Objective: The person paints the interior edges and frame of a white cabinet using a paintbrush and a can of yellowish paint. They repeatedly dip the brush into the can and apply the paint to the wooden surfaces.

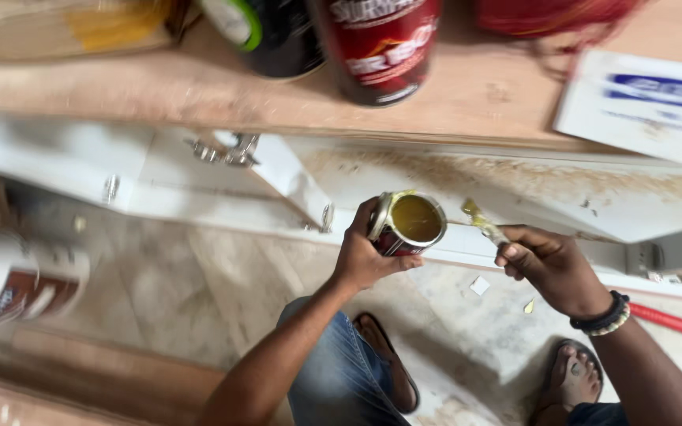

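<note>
Small open tin (406, 224) with yellow glue inside sits near the middle of the view, gripped by the left hand (366, 254). This hand wraps the tin's red and dark side from the 9 o'clock direction, with the thumb under it and the fingers closed around it. At 3 o'clock from the tin, just beside its rim, the right hand (548, 264) pinches a thin stick (483, 222) smeared with the same yellow glue; the stick's tip points toward 10 o'clock and is close to the tin, but I cannot tell if it touches. A beaded bracelet (608, 314) is on the right wrist.

Behind both hands, toward 12 o'clock, lies a white board (515, 189) dusted with sawdust, carrying metal hinges (226, 150). Farther at 12 o'clock a wooden shelf (483, 91) holds a large red can (376, 43) and a dark can (274, 31). At 9 o'clock a white and brown can (17, 280) stands blurred on the floor (199, 276).
</note>
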